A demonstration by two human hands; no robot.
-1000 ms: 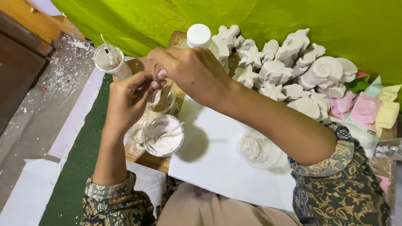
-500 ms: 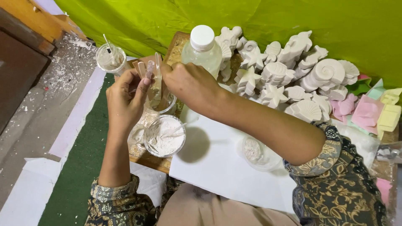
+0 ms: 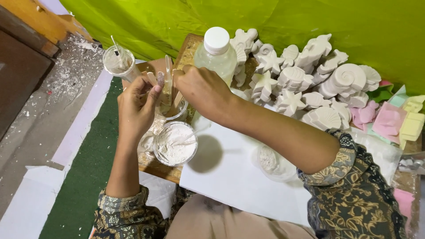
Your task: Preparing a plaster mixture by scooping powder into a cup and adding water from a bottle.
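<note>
My left hand (image 3: 135,106) and my right hand (image 3: 203,90) meet over a small clear glass cup (image 3: 179,113) on a wooden board. Thin wooden sticks (image 3: 168,73) stand up between the fingers of both hands; the left pinches one, the right grips the others by the cup's rim. Just below the hands stands a clear cup of white powder (image 3: 175,144) with a spoon-like tool in it. A clear plastic bottle with a white cap (image 3: 217,53) stands right behind my right hand.
A plastic cup with a stirrer (image 3: 118,62) stands at the back left. Several white plaster shell and starfish figures (image 3: 305,75) are piled at the back right, with pink and yellow moulds (image 3: 389,119) beside them. A white sheet (image 3: 230,177) carries a clear dish of powder (image 3: 272,161).
Both hands have come down and to the left, off the bottle, and now sit over the small glass cup with the sticks.
</note>
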